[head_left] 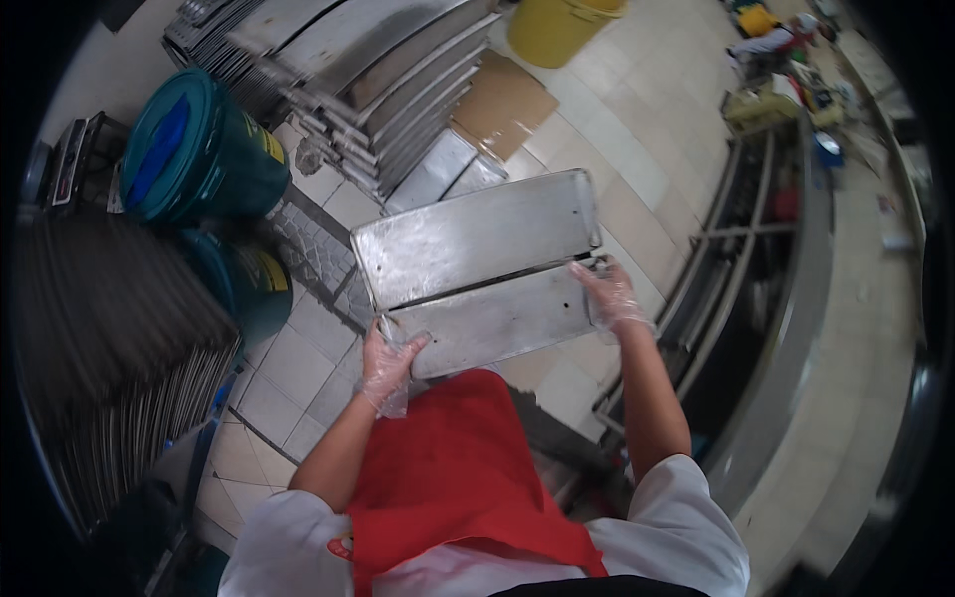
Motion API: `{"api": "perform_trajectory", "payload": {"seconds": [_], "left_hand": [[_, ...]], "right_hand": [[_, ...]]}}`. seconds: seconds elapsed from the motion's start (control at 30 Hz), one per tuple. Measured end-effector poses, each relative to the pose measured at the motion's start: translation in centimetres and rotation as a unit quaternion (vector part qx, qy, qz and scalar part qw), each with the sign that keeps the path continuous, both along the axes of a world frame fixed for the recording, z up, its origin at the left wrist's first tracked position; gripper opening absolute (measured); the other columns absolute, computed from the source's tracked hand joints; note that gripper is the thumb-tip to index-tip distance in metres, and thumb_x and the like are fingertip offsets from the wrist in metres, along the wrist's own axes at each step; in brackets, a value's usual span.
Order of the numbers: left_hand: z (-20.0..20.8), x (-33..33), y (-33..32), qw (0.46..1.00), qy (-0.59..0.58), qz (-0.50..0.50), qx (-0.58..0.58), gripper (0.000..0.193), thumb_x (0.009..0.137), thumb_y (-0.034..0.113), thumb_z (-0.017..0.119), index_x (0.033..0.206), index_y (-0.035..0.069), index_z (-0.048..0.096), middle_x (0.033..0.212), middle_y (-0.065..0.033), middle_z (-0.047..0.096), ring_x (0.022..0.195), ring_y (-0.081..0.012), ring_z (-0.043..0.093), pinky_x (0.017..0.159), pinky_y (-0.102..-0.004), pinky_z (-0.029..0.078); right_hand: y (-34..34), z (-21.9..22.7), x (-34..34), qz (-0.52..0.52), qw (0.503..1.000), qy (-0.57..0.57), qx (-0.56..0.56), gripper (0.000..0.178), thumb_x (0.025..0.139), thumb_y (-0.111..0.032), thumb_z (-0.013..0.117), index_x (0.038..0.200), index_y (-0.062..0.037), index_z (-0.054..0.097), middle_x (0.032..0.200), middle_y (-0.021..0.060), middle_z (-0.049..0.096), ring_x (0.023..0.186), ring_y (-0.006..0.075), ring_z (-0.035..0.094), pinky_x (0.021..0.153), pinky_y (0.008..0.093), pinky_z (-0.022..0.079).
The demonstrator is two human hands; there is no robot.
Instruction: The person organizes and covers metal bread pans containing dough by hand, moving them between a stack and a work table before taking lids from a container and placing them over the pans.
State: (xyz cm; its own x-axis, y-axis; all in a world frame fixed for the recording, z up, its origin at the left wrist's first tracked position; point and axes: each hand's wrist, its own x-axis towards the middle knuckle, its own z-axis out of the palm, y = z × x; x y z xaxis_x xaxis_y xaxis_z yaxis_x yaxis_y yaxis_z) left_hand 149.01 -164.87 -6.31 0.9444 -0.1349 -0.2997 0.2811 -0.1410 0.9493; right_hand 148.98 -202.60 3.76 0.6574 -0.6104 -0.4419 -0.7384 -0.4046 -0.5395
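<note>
The person holds two flat metal trays [477,269] out in front of the red apron [448,468], above the tiled floor [607,149]. The left hand [390,363] is closed on one short end and the right hand [609,294] is closed on the other, most likely because wide trays stay steady when held at both ends. Both hands wear thin clear gloves. The trays' long side runs left to right, with the right end a bit higher. The top tray sits slid away from the person, so the lower one shows. More trays lean in a stack [378,80] farther off, beside a green bin [199,149].
</note>
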Motion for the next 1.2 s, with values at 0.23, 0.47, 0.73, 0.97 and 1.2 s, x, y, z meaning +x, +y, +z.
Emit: {"api": "perform_trajectory", "payload": {"seconds": [0.23,0.47,0.73,0.97,1.2], "left_hand": [[-20.0,12.8,-13.1,0.964,0.243,0.099,-0.039,0.044,0.081,0.004,0.083,0.119,0.002,0.061,0.109,-0.0083,0.07,0.095,-0.0167,0.066,0.086,-0.032,0.053],[-32.4,18.8,-19.5,0.929,0.32,0.184,-0.03,0.048,0.079,0.003,0.083,0.12,0.004,0.059,0.111,-0.0065,0.067,0.1,-0.0183,0.064,0.091,-0.032,0.05],[-37.6,20.4,-17.3,0.918,0.375,0.12,0.055,0.05,0.083,0.017,0.083,0.123,-0.001,0.061,0.116,-0.0101,0.067,0.102,-0.0201,0.063,0.093,-0.0329,0.047],[-31.9,23.2,-14.5,0.848,0.473,-0.015,0.238,0.083,0.086,0.052,0.074,0.139,-0.008,0.051,0.138,-0.0222,0.058,0.128,-0.0299,0.055,0.109,-0.0379,0.039],[-23.2,20.5,-5.5,0.87,0.33,-0.214,0.296,0.066,0.093,0.046,0.063,0.136,-0.003,0.056,0.137,-0.0244,0.059,0.127,-0.0339,0.056,0.107,-0.0421,0.042]], "right_hand": [[-10.5,-25.3,26.6,0.163,0.981,0.102,-0.004,0.082,0.071,-0.068,0.077,0.108,0.004,0.065,0.103,0.0265,0.07,0.101,0.0409,0.067,0.09,0.0464,0.052],[-15.1,-42.9,38.5,0.275,0.959,0.063,0.027,0.076,0.067,-0.06,0.084,0.106,0.003,0.065,0.104,0.0243,0.069,0.103,0.04,0.065,0.091,0.0466,0.05],[-14.0,-46.3,41.4,0.348,0.933,0.083,0.033,0.073,0.067,-0.054,0.086,0.111,0.0007,0.066,0.113,0.0199,0.067,0.114,0.0384,0.061,0.099,0.0461,0.047],[-14.4,-40.6,36.1,0.177,0.979,-0.015,-0.095,0.086,0.08,-0.059,0.074,0.142,-0.0042,0.049,0.146,0.0207,0.049,0.137,0.0389,0.043,0.114,0.049,0.035],[-13.4,-24.1,5.0,-0.012,0.993,0.116,-0.015,0.065,0.099,-0.058,0.048,0.134,-0.0055,0.061,0.142,0.0239,0.054,0.135,0.0377,0.048,0.114,0.0461,0.036]]}}
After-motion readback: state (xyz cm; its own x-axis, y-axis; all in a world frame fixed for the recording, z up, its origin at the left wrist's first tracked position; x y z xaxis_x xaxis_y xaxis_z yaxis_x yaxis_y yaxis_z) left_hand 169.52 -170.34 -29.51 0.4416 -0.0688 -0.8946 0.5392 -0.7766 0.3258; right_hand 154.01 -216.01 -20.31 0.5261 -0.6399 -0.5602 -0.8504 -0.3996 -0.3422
